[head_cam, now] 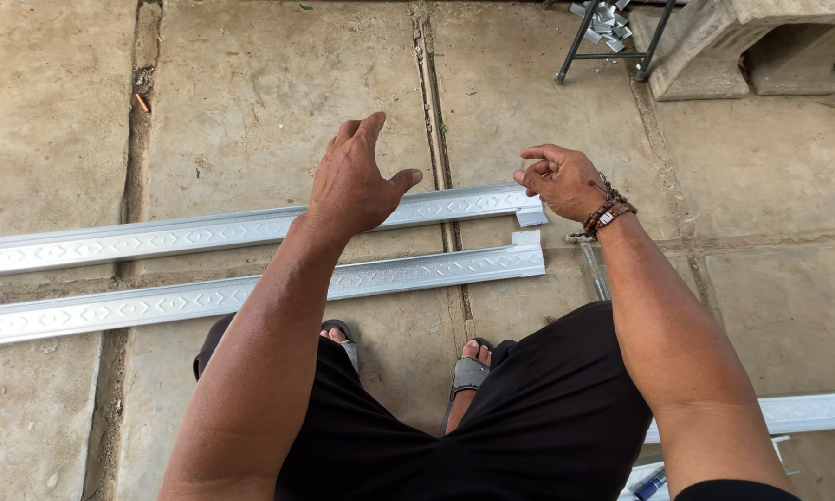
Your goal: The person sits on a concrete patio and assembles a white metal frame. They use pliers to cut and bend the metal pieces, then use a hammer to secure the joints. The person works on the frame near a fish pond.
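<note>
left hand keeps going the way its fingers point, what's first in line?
Probably bare concrete floor: the left hand is open above the upper metal channel, fingers pointing past it, though depth is unclear.

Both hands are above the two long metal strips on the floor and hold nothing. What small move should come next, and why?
Probably lower the left hand onto the farther metal strip and grip it. That hand hovers open right over it, while the right hand, fingers loosely curled, sits just past the strip's notched end. The nearer strip lies parallel, closer to the feet.

no packages, labels, signs or screens in view
</note>
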